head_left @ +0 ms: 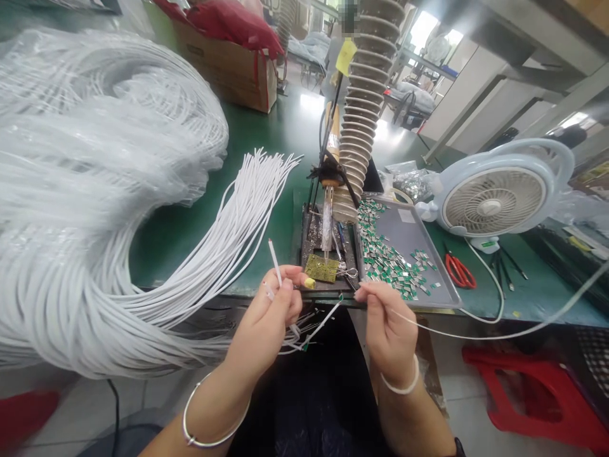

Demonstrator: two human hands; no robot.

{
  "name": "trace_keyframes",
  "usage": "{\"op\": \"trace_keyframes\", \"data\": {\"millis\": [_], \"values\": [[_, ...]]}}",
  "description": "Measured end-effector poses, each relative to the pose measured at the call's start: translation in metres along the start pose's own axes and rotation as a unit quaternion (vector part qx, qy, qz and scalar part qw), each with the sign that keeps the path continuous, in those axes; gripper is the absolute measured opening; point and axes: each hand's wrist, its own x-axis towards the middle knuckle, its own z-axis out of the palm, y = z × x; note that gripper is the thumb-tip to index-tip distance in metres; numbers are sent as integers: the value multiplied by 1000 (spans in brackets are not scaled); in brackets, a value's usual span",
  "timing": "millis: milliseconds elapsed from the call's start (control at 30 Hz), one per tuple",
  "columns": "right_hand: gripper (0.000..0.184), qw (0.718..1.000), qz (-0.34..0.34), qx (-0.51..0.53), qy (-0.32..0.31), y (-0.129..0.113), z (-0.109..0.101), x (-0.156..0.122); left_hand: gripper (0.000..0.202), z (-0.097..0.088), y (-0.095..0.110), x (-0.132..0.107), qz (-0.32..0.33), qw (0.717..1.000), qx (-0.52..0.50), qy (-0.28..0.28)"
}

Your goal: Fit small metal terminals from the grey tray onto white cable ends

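Observation:
My left hand (269,317) pinches a short white cable (275,261) that stands up from my fingers. My right hand (387,320) holds a thin white cable (476,334) that trails off to the right. Between my hands, several thin wires with bare metal ends (309,331) splay out, and one carries a small green tag. Just beyond my hands lie a soldering iron (327,222) over a yellow-green sponge (322,268) and a metal tray (404,228) of small green-and-silver parts. A huge coil of white cables (95,190) fills the left.
A ribbed grey fume duct (361,108) rises behind the iron on the green workbench (200,241). A white fan (495,197) and red-handled scissors (459,270) sit at the right. A red stool (528,387) stands on the floor, and a cardboard box (223,70) sits at the back.

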Motion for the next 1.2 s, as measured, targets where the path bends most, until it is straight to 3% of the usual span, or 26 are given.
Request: {"op": "trace_keyframes", "data": {"millis": [100, 200, 367, 567, 867, 1200], "values": [[23, 992, 32, -123, 14, 12, -17, 10, 14, 5, 2, 0, 8, 998, -58, 35], [17, 969, 85, -233, -18, 30, -36, 21, 17, 6, 5, 0, 19, 995, -88, 42], [17, 938, 144, -291, -117, 52, -54, 31, 14, 4, 6, -2, -7, 997, -81, -2], [16, 922, 130, -319, -175, 57, -52, 37, 14, 1, 1, -4, -50, 997, -15, -55], [19, 902, 129, -348, -219, 59, -46, 41, 20, 3, -1, -3, -65, 996, -4, -54], [15, 883, 122, -402, -209, 55, -43, 42, 20, 5, -2, -4, -78, 993, -18, -87]]}}
